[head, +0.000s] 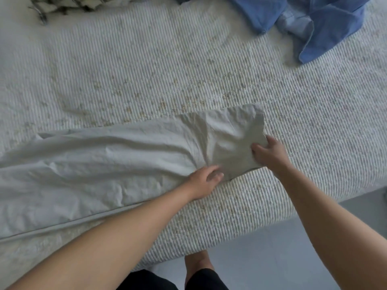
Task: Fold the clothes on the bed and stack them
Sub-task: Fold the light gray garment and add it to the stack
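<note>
While you lean over the bed [146, 65], a long pale grey garment [100, 164] lies crumpled across its near side, running from 9 o'clock toward the middle of the view, with its narrow end reaching up to about 1 o'clock of your hands. Your left hand [206, 181] rests on the cloth at the garment's near edge, fingers loosely curled; I cannot tell whether its grip is clamped on the fabric or only pressing it down. Your right hand [269, 152] sits at the right edge of that narrow end, at about 2 o'clock from the left hand, and its fingers curl over the edge of the cloth, pinching it. The two hands are near each other with a patch of wrinkled fabric between them.

Far off at 1 o'clock, a rumpled blue garment [314, 24] lies on the ribbed white cover, well apart from the grey one. At 11 o'clock, along the top edge, a heap of pale cloth with a metal frame [60, 5] shows only in part. Below the bed at 6 o'clock your bare foot [196, 266] stands on the grey floor [272, 258].
</note>
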